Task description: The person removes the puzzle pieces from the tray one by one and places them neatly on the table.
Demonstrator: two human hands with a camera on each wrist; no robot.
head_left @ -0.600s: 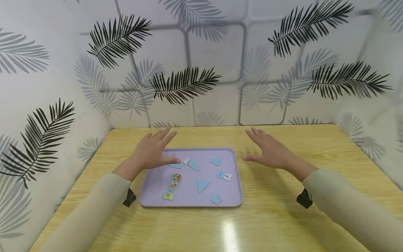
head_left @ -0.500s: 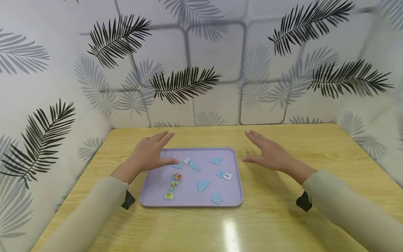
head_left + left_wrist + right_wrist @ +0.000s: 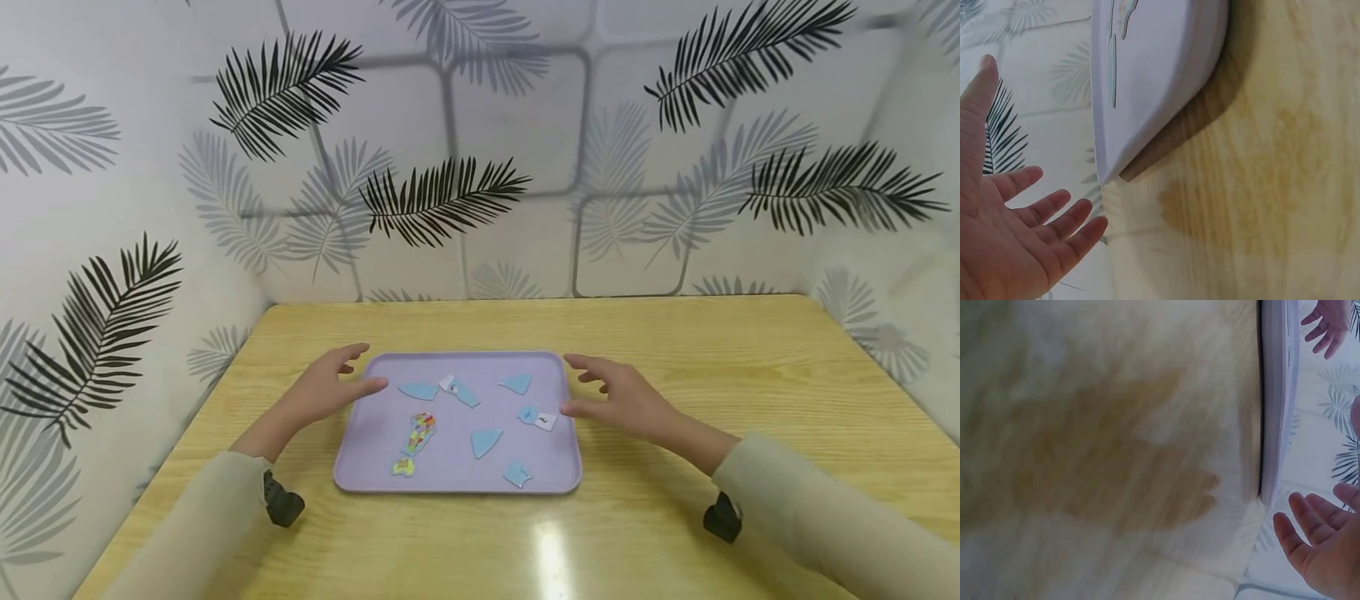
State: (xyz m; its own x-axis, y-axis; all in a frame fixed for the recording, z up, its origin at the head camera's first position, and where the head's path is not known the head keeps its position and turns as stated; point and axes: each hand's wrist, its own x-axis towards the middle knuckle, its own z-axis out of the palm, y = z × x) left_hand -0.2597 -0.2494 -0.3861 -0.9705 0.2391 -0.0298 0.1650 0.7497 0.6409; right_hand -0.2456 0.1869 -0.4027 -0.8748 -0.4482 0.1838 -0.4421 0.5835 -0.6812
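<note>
On the table lies a lilac tray (image 3: 457,479) holding several thin, flat puzzle-like pieces. One has multicoloured scales (image 3: 421,432) and ends in a yellow-green tail fin (image 3: 403,467). The others are mostly light blue, among them a triangular piece (image 3: 485,442) and two with white, marked ends: a long piece (image 3: 459,390) and a short piece (image 3: 537,417). My left hand (image 3: 327,387) hovers at the tray's upper left edge, fingers loosely bent, nothing in it. Beside the right edge, my right hand (image 3: 622,397) is likewise relaxed and holds nothing; its thumb tip overlaps the rim.
The wooden table (image 3: 697,333) extends around the tray on all sides. A leaf-patterned wall (image 3: 510,242) stands behind it, and similar walls rise at left and right. Dark wrist cameras (image 3: 282,500) hang under both sleeves.
Both hands have come down lower, and their fingers are more bent. The left hand has shifted left, off the tray's pieces; the right has shifted slightly left, to the tray's edge. The pieces stay put.
</note>
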